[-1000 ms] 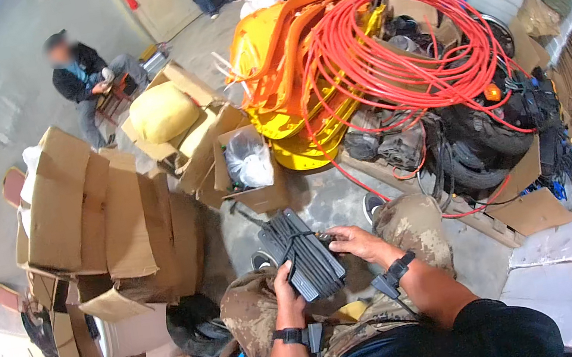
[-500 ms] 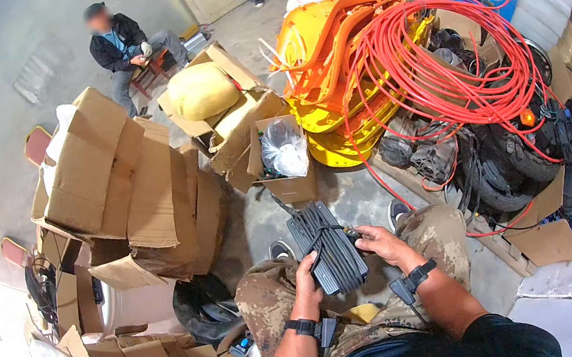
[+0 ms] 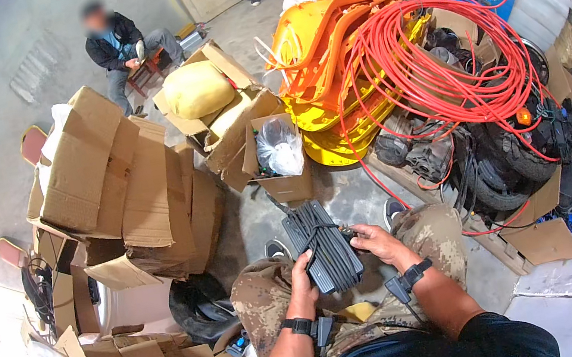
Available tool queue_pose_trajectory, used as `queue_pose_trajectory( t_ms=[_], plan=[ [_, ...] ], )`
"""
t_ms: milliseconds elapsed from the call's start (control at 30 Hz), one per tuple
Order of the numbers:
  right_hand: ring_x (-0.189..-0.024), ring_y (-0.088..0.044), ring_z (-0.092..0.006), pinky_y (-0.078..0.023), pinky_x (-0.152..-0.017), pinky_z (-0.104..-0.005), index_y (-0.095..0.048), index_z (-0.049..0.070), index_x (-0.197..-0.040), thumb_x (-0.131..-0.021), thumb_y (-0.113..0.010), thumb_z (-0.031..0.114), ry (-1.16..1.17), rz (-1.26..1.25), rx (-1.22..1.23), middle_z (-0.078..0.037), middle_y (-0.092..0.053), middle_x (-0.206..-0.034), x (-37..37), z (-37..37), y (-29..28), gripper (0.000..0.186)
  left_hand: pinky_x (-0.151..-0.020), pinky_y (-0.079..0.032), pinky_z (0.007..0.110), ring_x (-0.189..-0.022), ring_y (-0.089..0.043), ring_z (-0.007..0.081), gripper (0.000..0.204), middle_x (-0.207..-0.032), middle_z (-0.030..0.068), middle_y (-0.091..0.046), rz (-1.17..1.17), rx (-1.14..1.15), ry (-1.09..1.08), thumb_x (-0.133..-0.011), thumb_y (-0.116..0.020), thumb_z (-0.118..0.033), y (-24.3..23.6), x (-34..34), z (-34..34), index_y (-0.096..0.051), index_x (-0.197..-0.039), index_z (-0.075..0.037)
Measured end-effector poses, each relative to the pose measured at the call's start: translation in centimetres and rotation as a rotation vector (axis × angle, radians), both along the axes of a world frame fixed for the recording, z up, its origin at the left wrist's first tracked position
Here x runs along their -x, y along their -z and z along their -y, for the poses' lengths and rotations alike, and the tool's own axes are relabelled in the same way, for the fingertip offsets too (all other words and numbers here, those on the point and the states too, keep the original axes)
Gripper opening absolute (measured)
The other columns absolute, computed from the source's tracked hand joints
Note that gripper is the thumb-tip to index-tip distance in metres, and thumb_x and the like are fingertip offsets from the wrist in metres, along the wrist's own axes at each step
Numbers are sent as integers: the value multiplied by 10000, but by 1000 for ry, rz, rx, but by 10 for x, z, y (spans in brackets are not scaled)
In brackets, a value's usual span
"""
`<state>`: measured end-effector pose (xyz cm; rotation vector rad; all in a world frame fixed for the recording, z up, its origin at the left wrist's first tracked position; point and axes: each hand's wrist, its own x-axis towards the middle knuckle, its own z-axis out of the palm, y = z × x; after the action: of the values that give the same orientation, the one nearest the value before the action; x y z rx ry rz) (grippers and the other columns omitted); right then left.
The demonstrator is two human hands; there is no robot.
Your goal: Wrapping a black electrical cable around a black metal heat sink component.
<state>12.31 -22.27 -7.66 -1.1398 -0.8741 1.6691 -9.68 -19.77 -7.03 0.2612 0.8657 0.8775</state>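
Above my lap is a dark grey, ribbed charger-like box (image 3: 323, 254) with black cable wound round it. My left hand (image 3: 303, 272) grips its lower left side, the thumb lying on the front. At the box's right edge, my right hand (image 3: 378, 241) pinches a small dark cable end (image 3: 347, 232) between thumb and fingers; the exact kind of plug cannot be made out. Another length of cable sticks out from the box's upper left corner. Each wrist wears a black strap with a small grey device.
Open cardboard boxes (image 3: 96, 165) are piled to my left. Ahead stands a small carton (image 3: 286, 187) holding a plastic bag. Stacked yellow and orange plastic shells (image 3: 324, 43), a coil of red tubing (image 3: 428, 79) and tyres (image 3: 504, 191) lie to the right. A person (image 3: 121, 51) sits far left.
The view has shifted slightly. Both hands keep the same hold on the box and the cable end. The seated person's hands and head have moved a little.
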Motion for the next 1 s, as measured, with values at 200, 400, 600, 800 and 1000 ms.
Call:
queue_pose_trajectory(
  t_ms=[200,400,600,800,1000],
  plan=[
    [-1002,-556,-102,-442,-904,-266,-491,-22,-1309,-900,-634,144,4,-17,12,-37,-606,-1143,-2,0,6,465,-895,-506,381,-977,-640,257,409,-1114,129,-646,8,23,10,-873,-571,-260,-2,-2,0,-565,-1182,8],
    [-1011,-559,-120,-445,-908,-283,-503,-24,-1299,-900,-627,128,7,-15,-17,-51,-610,-1140,1,-2,5,444,-921,-502,409,-995,-641,289,453,-1141,157,-638,0,5,-9,-862,-570,-277,5,-1,-2,-547,-1194,29],
    [-966,-567,-117,-462,-864,-278,-509,-22,-1290,-902,-624,124,8,2,-12,-49,-620,-1099,2,-2,3,431,-928,-497,406,-1006,-636,288,459,-1149,158,-634,-30,4,-18,-861,-574,-275,16,2,-3,-542,-1205,26],
    [-951,-566,-109,-464,-849,-272,-502,-20,-1299,-905,-624,131,11,-22,4,-44,-619,-1088,3,0,12,439,-930,-496,405,-1009,-634,287,471,-1150,154,-632,-56,25,-14,-852,-585,-288,12,2,-1,-542,-1208,17],
    [-964,-568,-113,-467,-844,-272,-494,-21,-1307,-908,-623,139,29,25,32,-55,-619,-1096,5,2,13,449,-931,-496,403,-1021,-630,288,479,-1165,154,-626,-71,42,-18,-852,-582,-290,0,0,2,-538,-1216,17]
  ],
)
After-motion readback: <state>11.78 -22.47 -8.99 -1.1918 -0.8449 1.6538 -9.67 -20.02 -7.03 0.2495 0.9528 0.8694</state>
